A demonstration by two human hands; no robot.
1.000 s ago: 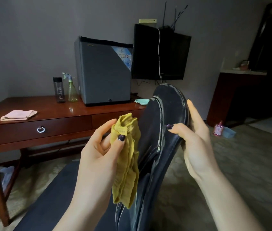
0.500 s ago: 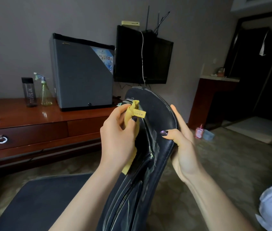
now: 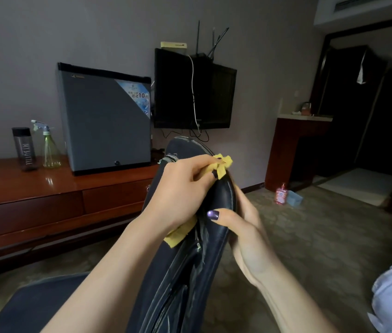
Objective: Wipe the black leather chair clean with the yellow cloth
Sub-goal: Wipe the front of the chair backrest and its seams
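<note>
1. Here, a person's left hand (image 3: 183, 188) presses the yellow cloth (image 3: 222, 164) against the rounded top edge of the black leather chair (image 3: 190, 284). Its fingers (image 3: 202, 164) are curled round the bunched fabric, and one end of the cloth trails out below the wrist.
2. The right hand (image 3: 245, 231) steadies the backrest from the other side. Its thumb lies on the near face and the remaining fingers wrap behind the rim.
3. The chair stands on the carpet just in front of the person, with a wooden bench (image 3: 46, 186) carrying a spray bottle (image 3: 50, 147) behind it.
4. The cloth looks light and limp, so it probably wipes best wadded in the palm rather than pinched by a corner.
5. The leather appears smooth and slightly glossy, likely slick under a damp rag. Pale scuffs and worn seams suggest firm rubbing could lift the flaking finish.
6. The backrest seems padded yet stiff at its edge, so that rim is a sensible place to brace it while the other hand wipes.
</note>
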